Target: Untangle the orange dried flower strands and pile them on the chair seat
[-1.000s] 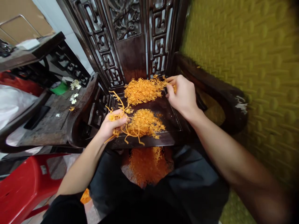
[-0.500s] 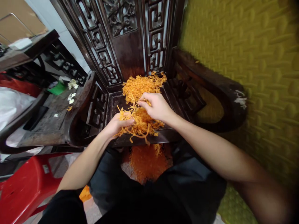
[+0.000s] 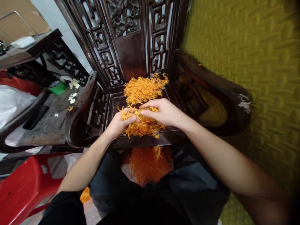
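Note:
My left hand (image 3: 120,122) is closed around a small bunch of thin orange strands (image 3: 126,113), its thumb lying over them. Close by on the right, my right hand (image 3: 161,113) has its fingers curled together at the same strands, fingertips almost meeting the left thumb. What exactly sits between the right fingers is partly hidden. Beneath both hands lies a loose orange heap (image 3: 145,128) on the dark wooden chair seat (image 3: 117,102). A larger pile of tangled, curly orange strands (image 3: 144,88) rests behind it, against the chair back.
Carved armrests (image 3: 225,90) flank the seat. More orange strands (image 3: 148,162) lie below the seat, between my legs. To the left are a second dark wooden chair (image 3: 44,134), with white bits (image 3: 72,97) and a green item (image 3: 58,87) on it, and a red plastic stool (image 3: 25,187).
My right hand has come down and closer to my left hand. The long strands that hung below the left hand over the seat edge no longer show there.

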Motion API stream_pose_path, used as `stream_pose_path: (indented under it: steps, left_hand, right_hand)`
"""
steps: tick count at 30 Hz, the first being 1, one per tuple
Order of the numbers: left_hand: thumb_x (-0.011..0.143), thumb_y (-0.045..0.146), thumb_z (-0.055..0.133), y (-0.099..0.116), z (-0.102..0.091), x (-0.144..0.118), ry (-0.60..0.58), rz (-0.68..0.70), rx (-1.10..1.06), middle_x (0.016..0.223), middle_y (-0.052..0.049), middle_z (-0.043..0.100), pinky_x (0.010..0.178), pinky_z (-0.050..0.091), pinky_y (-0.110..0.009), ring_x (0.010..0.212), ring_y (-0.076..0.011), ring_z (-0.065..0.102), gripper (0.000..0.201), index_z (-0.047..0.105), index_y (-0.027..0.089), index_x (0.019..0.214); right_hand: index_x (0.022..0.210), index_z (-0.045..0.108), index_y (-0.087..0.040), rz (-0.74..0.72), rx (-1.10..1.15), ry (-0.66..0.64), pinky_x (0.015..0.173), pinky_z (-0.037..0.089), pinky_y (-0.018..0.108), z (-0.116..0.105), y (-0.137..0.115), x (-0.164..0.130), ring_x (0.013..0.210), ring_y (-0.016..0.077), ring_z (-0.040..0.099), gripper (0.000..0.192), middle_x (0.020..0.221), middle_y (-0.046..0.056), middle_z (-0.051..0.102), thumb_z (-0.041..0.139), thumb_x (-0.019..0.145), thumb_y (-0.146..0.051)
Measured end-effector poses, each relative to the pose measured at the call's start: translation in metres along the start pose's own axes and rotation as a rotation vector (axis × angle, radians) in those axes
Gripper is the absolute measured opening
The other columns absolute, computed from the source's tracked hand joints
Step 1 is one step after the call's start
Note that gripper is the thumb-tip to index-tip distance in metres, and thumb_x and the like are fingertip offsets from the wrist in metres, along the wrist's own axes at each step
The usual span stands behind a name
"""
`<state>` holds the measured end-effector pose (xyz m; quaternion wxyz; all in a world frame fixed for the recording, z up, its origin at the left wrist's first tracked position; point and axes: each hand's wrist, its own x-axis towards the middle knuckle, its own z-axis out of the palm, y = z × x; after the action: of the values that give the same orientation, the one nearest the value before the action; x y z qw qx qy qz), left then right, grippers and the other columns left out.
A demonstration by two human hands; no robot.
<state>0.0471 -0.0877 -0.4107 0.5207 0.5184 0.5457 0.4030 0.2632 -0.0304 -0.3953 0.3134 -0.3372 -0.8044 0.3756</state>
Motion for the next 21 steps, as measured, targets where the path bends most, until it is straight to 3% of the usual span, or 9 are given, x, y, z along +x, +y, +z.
stream_pose_path:
  steps: [2, 4, 6, 8, 9, 12, 16, 18, 21]
  left_hand:
    - [0.079, 0.036, 0.083, 0.001, 0.002, 0.0, 0.007, 0.026, 0.041, 0.084, -0.003, 0.076, 0.065, 0.047, -0.027, 0.073, -0.0171, 0.066, 0.038, 0.063, 0.018, 0.106]
    - [0.077, 0.032, 0.085, 0.002, 0.001, -0.002, 0.005, 0.054, 0.081, 0.079, -0.002, 0.075, 0.071, 0.047, -0.028, 0.075, -0.0172, 0.066, 0.034, 0.059, 0.019, 0.096]
    - [0.077, 0.029, 0.084, 0.003, -0.003, -0.003, 0.013, 0.061, 0.052, 0.074, -0.001, 0.074, 0.074, 0.047, -0.029, 0.074, -0.0164, 0.065, 0.032, 0.057, 0.019, 0.09]
    - [0.078, 0.028, 0.083, 0.004, -0.008, -0.005, 0.047, 0.036, -0.044, 0.072, -0.001, 0.074, 0.073, 0.046, -0.029, 0.071, -0.0153, 0.064, 0.03, 0.057, 0.019, 0.089]
    - [0.078, 0.028, 0.083, 0.004, -0.011, -0.005, 0.067, 0.019, -0.098, 0.072, -0.001, 0.074, 0.072, 0.045, -0.028, 0.07, -0.015, 0.064, 0.03, 0.056, 0.019, 0.089]
    - [0.078, 0.028, 0.084, 0.004, -0.015, -0.004, 0.073, -0.057, -0.202, 0.079, -0.003, 0.075, 0.073, 0.045, -0.028, 0.075, -0.0151, 0.065, 0.033, 0.057, 0.019, 0.094]
    - [0.072, 0.02, 0.087, 0.004, -0.015, 0.0, -0.016, -0.182, -0.314, 0.1, -0.005, 0.076, 0.077, 0.047, -0.03, 0.082, -0.0158, 0.066, 0.051, 0.059, 0.018, 0.114]
    - [0.069, 0.017, 0.085, 0.003, -0.014, 0.002, -0.033, -0.198, -0.341, 0.108, -0.005, 0.074, 0.078, 0.047, -0.031, 0.082, -0.015, 0.064, 0.055, 0.059, 0.018, 0.118]
    - [0.071, 0.017, 0.08, -0.001, -0.011, 0.006, -0.004, -0.129, -0.27, 0.106, -0.003, 0.069, 0.083, 0.046, -0.031, 0.086, -0.0153, 0.061, 0.051, 0.06, 0.017, 0.118]
  right_hand:
    - [0.097, 0.081, -0.019, -0.02, -0.048, -0.039, 0.084, 0.053, 0.037, 0.009, -0.003, 0.002, 0.091, 0.0235, 0.073, 0.023, 0.101, 0.008, 0.08, 0.071, 0.09, -0.039]
    - [0.085, 0.077, -0.018, -0.062, -0.119, 0.018, 0.078, 0.05, 0.035, 0.009, 0.004, 0.007, 0.083, 0.0215, 0.07, 0.02, 0.092, 0.007, 0.078, 0.066, 0.093, -0.034]
    - [0.079, 0.072, -0.017, -0.039, -0.203, 0.255, 0.077, 0.048, 0.035, -0.002, 0.018, 0.013, 0.08, 0.0214, 0.067, 0.019, 0.087, 0.007, 0.075, 0.064, 0.093, -0.028]
    - [0.08, 0.068, -0.017, 0.085, -0.239, 0.57, 0.077, 0.048, 0.037, -0.02, 0.036, 0.019, 0.078, 0.022, 0.066, 0.013, 0.082, 0.008, 0.073, 0.065, 0.09, -0.025]
    - [0.081, 0.067, -0.017, 0.156, -0.208, 0.634, 0.075, 0.048, 0.037, -0.029, 0.044, 0.021, 0.074, 0.0216, 0.065, 0.012, 0.078, 0.007, 0.071, 0.064, 0.09, -0.025]
    - [0.088, 0.067, -0.018, 0.281, -0.012, 0.514, 0.064, 0.048, 0.034, -0.04, 0.056, 0.021, 0.058, 0.0185, 0.061, 0.008, 0.067, 0.003, 0.067, 0.064, 0.089, -0.025]
    - [0.115, 0.07, -0.017, 0.192, 0.214, 0.316, 0.055, 0.046, 0.031, -0.025, 0.038, 0.014, 0.048, 0.013, 0.055, 0.028, 0.079, 0.003, 0.074, 0.062, 0.089, -0.025]
    - [0.121, 0.072, -0.018, 0.127, 0.221, 0.241, 0.062, 0.05, 0.032, -0.014, 0.023, 0.011, 0.059, 0.015, 0.062, 0.034, 0.085, 0.004, 0.076, 0.062, 0.093, -0.033]
    - [0.114, 0.078, -0.019, 0.082, 0.175, 0.115, 0.082, 0.053, 0.036, 0.004, 0.004, 0.007, 0.088, 0.0211, 0.071, 0.036, 0.099, 0.007, 0.079, 0.069, 0.09, -0.044]
